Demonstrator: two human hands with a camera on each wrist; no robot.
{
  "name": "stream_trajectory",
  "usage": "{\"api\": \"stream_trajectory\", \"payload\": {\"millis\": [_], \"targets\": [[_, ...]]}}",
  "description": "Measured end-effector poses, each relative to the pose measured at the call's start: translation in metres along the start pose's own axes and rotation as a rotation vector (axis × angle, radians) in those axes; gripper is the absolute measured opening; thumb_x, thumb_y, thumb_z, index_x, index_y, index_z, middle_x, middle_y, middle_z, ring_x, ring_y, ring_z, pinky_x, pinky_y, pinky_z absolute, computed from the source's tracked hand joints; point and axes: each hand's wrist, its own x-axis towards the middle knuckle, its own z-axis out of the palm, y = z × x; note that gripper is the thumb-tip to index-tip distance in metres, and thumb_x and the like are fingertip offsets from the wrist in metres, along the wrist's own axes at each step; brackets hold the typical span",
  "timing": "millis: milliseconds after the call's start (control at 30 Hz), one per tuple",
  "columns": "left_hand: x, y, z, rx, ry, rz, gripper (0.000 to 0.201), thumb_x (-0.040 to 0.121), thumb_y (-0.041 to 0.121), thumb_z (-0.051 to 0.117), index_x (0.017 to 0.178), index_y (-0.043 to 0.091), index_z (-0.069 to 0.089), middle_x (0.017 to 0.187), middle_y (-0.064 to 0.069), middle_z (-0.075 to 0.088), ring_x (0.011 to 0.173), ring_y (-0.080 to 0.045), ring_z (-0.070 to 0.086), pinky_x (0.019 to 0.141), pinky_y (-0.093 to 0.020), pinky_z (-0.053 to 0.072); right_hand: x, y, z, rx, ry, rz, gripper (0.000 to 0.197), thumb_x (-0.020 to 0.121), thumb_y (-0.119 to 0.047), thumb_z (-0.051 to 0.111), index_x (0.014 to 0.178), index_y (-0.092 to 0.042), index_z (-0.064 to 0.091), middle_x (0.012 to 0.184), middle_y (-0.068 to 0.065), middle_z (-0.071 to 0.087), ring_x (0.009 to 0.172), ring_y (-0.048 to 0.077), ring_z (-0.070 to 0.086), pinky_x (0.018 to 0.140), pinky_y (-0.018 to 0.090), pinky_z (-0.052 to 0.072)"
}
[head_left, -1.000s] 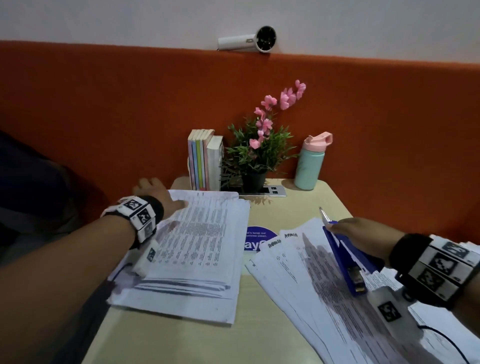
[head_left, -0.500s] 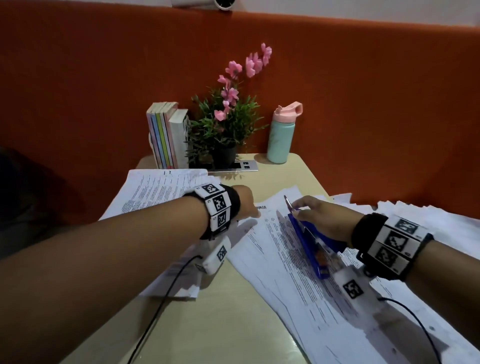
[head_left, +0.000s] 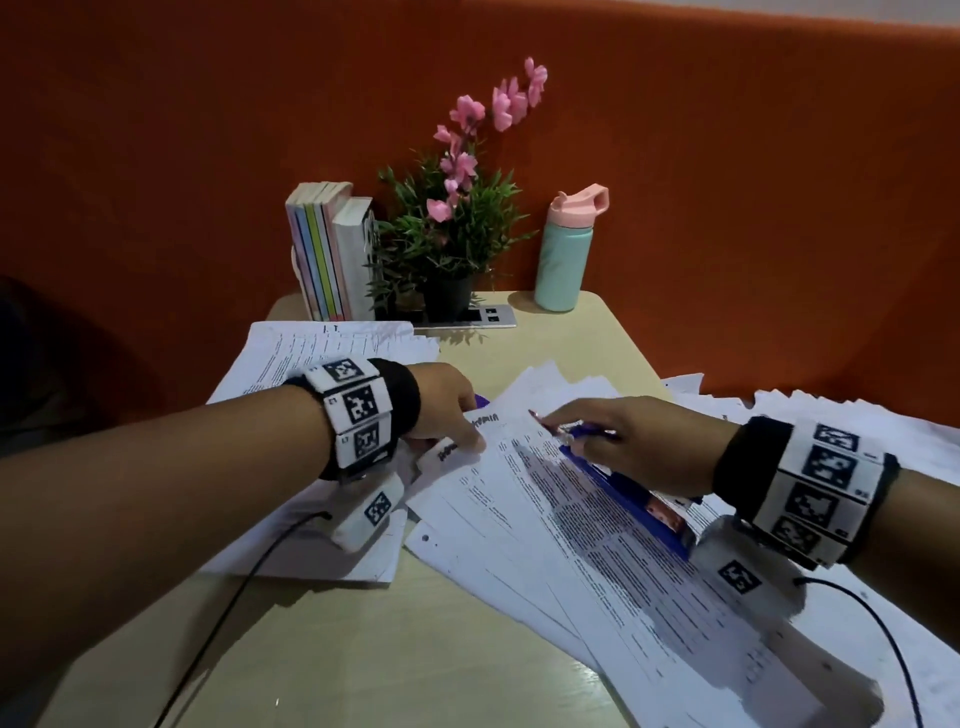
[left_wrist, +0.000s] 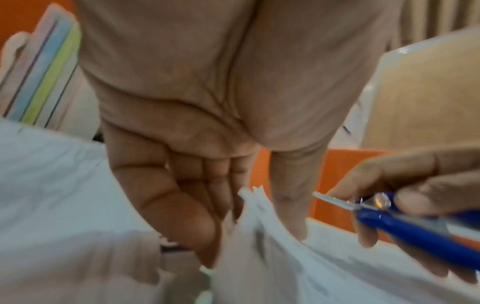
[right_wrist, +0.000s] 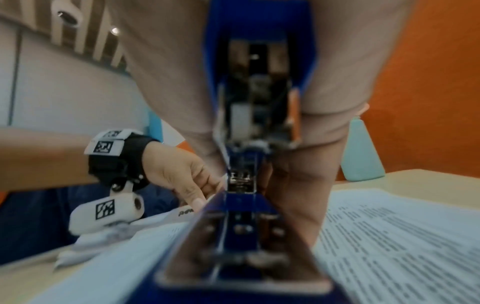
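A fan of printed sheets (head_left: 571, 545) lies across the right half of the table. My left hand (head_left: 470, 439) pinches their top left corner, thumb on one side and fingers on the other, as the left wrist view shows at the paper corner (left_wrist: 249, 205). My right hand (head_left: 566, 431) grips a blue stapler (head_left: 631, 496) that lies along the top edge of the same sheets. Its metal nose points at the corner, close to my left fingers (right_wrist: 197, 197). In the right wrist view the stapler (right_wrist: 233, 236) fills the middle, with its mouth slightly apart.
A second paper pile (head_left: 291, 353) lies at the left under my forearm. Upright books (head_left: 327, 249), a potted pink-flowered plant (head_left: 447, 223), a socket panel (head_left: 488, 314) and a mint bottle (head_left: 566, 254) stand at the back. Bare tabletop (head_left: 363, 649) shows near me. An orange partition (head_left: 779, 208) rises behind.
My left hand has left the left pile, crossed to the right and taken the corner of the fanned sheets. The right hand has stayed on the stapler, shifting slightly towards that corner.
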Motion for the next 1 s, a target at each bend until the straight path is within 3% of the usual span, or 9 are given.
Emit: {"api": "stream_trajectory", "payload": {"millis": [33, 100, 167, 267, 400, 533, 733, 1000], "targets": [[-0.003, 0.000, 0.000, 0.061, 0.032, 0.028, 0.048, 0.085, 0.045, 0.072, 0.124, 0.020, 0.059, 0.111, -0.001, 0.065, 0.088, -0.017, 0.058, 0.074, -0.026, 0.046, 0.001, -0.003, 0.001, -0.048, -0.025, -0.018, 0.036, 0.099, -0.042, 0.050, 0.134, -0.047, 0.048, 0.116, -0.011, 0.063, 0.082, 0.002, 0.057, 0.070, 0.018, 0.044], [-0.003, 0.000, -0.006, 0.133, 0.109, 0.097, 0.059, 0.088, 0.043, 0.071, 0.139, 0.022, 0.049, 0.133, -0.002, 0.056, 0.110, -0.021, 0.055, 0.084, -0.026, 0.042, 0.005, -0.006, 0.001, -0.120, -0.079, -0.043, 0.040, 0.097, -0.043, 0.054, 0.137, -0.046, 0.048, 0.127, -0.011, 0.060, 0.099, 0.007, 0.057, 0.082, 0.022, 0.045], [0.002, 0.001, -0.015, 0.121, 0.104, 0.166, 0.055, 0.091, 0.039, 0.069, 0.140, 0.025, 0.050, 0.140, -0.004, 0.052, 0.122, -0.023, 0.052, 0.089, -0.026, 0.039, 0.014, -0.009, 0.000, -0.209, -0.118, -0.050, 0.041, 0.098, -0.036, 0.052, 0.139, -0.043, 0.048, 0.132, -0.009, 0.057, 0.110, 0.012, 0.054, 0.090, 0.027, 0.043], [0.016, 0.002, -0.018, 0.209, 0.055, 0.222, 0.052, 0.094, 0.040, 0.064, 0.144, 0.032, 0.049, 0.146, -0.009, 0.043, 0.131, -0.027, 0.045, 0.102, -0.031, 0.040, 0.028, -0.012, -0.001, -0.311, -0.150, -0.041, 0.040, 0.100, -0.034, 0.049, 0.139, -0.041, 0.049, 0.130, -0.003, 0.058, 0.113, 0.018, 0.054, 0.094, 0.032, 0.044], [0.035, 0.002, -0.004, 0.372, -0.023, 0.249, 0.057, 0.095, 0.050, 0.056, 0.149, 0.046, 0.035, 0.163, -0.007, 0.013, 0.148, -0.032, 0.023, 0.111, -0.042, 0.032, 0.040, -0.014, 0.000, -0.402, -0.195, -0.034, 0.040, 0.101, -0.034, 0.045, 0.141, -0.038, 0.047, 0.129, 0.001, 0.059, 0.113, 0.021, 0.056, 0.093, 0.034, 0.047], [0.043, -0.002, 0.000, 0.380, -0.051, 0.294, 0.061, 0.094, 0.053, 0.056, 0.150, 0.046, 0.032, 0.164, -0.010, 0.011, 0.150, -0.030, 0.018, 0.114, -0.043, 0.028, 0.047, -0.016, -0.001, -0.415, -0.217, -0.062, 0.041, 0.101, -0.031, 0.045, 0.142, -0.037, 0.047, 0.130, 0.000, 0.058, 0.114, 0.021, 0.055, 0.090, 0.031, 0.044], [0.051, -0.003, -0.003, 0.377, -0.070, 0.323, 0.062, 0.091, 0.054, 0.060, 0.148, 0.045, 0.037, 0.152, -0.009, 0.035, 0.138, -0.030, 0.037, 0.107, -0.043, 0.038, 0.055, -0.012, -0.003, -0.390, -0.208, -0.110, 0.042, 0.100, -0.033, 0.049, 0.141, -0.039, 0.049, 0.132, -0.003, 0.058, 0.116, 0.018, 0.055, 0.093, 0.031, 0.044], [0.053, -0.006, -0.004, 0.306, -0.090, 0.337, 0.061, 0.092, 0.050, 0.062, 0.148, 0.042, 0.039, 0.152, -0.008, 0.034, 0.136, -0.027, 0.040, 0.100, -0.034, 0.037, 0.058, 0.000, 0.003, -0.384, -0.156, -0.164, 0.040, 0.100, -0.035, 0.049, 0.140, -0.040, 0.049, 0.127, -0.005, 0.056, 0.115, 0.017, 0.054, 0.090, 0.028, 0.041]]}}
